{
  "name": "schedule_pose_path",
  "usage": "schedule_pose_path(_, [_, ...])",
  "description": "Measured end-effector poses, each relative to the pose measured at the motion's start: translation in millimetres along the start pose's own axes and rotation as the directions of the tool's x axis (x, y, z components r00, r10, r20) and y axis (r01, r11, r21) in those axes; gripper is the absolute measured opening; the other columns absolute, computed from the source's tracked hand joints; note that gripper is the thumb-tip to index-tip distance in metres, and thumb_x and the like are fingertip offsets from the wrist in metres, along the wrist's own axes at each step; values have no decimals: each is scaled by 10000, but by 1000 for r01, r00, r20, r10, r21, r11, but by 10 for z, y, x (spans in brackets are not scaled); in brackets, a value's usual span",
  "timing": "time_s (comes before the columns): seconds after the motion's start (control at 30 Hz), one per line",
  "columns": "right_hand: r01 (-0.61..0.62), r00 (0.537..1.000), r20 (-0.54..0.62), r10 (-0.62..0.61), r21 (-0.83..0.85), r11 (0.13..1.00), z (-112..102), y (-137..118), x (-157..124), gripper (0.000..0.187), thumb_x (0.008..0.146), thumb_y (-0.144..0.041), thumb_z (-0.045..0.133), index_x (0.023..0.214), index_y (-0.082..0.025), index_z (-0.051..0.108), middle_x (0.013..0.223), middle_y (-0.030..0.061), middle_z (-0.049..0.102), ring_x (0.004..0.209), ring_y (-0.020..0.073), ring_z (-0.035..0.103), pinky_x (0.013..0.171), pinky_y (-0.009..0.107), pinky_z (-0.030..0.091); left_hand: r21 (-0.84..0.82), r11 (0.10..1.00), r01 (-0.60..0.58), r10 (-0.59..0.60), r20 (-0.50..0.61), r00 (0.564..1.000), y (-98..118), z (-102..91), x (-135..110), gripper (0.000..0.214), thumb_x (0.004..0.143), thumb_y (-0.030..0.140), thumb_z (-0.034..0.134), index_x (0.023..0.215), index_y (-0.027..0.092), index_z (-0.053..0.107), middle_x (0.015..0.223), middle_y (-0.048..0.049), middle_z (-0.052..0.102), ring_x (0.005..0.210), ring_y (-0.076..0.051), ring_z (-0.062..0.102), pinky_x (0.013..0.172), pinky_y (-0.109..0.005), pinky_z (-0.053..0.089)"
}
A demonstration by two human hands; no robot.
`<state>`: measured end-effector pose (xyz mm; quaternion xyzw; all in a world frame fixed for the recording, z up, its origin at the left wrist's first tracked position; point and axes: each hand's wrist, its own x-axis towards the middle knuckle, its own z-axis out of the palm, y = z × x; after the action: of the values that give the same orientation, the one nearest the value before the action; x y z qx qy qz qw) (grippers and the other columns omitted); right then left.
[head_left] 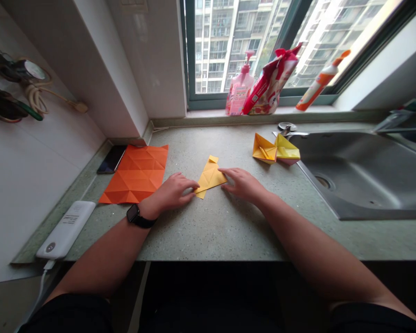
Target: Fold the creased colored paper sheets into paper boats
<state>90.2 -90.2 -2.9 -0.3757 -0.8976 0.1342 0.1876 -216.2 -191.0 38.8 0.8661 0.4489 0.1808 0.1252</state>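
Observation:
A folded yellow-orange paper (210, 175) lies flat on the speckled counter (211, 222) in front of me. My left hand (171, 192), with a black watch on its wrist, presses its fingertips on the paper's lower left corner. My right hand (242, 184) lies flat with its fingers stretched onto the paper's right edge. Both hands pin the sheet down; neither lifts it.
A creased orange sheet (137, 173) lies to the left, beside a dark phone (111, 158). Two folded paper shapes (275, 149) sit near the steel sink (360, 175). A white power bank (66, 229) rests at the left edge. Bottles and a red bag (270, 83) stand on the sill.

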Motion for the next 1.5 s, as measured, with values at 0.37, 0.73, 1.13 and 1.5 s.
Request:
schedule_pose_path(0.37, [57, 964, -263, -44, 40, 998, -112, -101, 38, 228, 1025, -265, 664, 1154, -291, 850, 1196, 95, 824, 1068, 296, 775, 971, 496, 618, -8, 1000, -16, 16, -41, 999, -80, 65, -15, 377, 959, 412, 862, 1265, 228, 740, 1244, -84, 814, 1118, -275, 741, 1032, -430, 522])
schedule_pose_path(0.73, [34, 920, -391, 12, 109, 993, -180, -179, 22, 253, 1082, -396, 621, 1127, -282, 842, 1122, 98, 797, 1018, 285, 757, 951, 463, 605, -16, 999, 34, -38, -285, 958, 27, 77, 13, 134, 1028, 241, 695, 1152, 221, 743, 1176, -80, 787, 1108, -259, 730, 982, -400, 562])
schedule_pose_path(1.13, [59, 973, -229, -26, 137, 989, -76, -76, 51, 190, 993, -303, 677, 1150, -275, 781, 1166, 96, 790, 1101, 313, 743, 1016, 499, 586, -308, 948, 74, -244, -560, 791, 73, -11, 33, 230, 1063, 409, 679, 954, 221, 756, 989, -68, 749, 981, -229, 706, 928, -379, 591])
schedule_pose_path(1.5, [-48, 962, -234, 142, 363, 930, -76, -166, 37, 156, 949, -354, 654, 1073, -262, 675, 985, 55, 810, 921, 261, 782, 842, 403, 611, -619, 771, 152, -514, -462, 723, -70, 26, 53, 299, 1036, 472, 657, 993, 191, 751, 917, -39, 714, 869, -182, 681, 819, -306, 578])
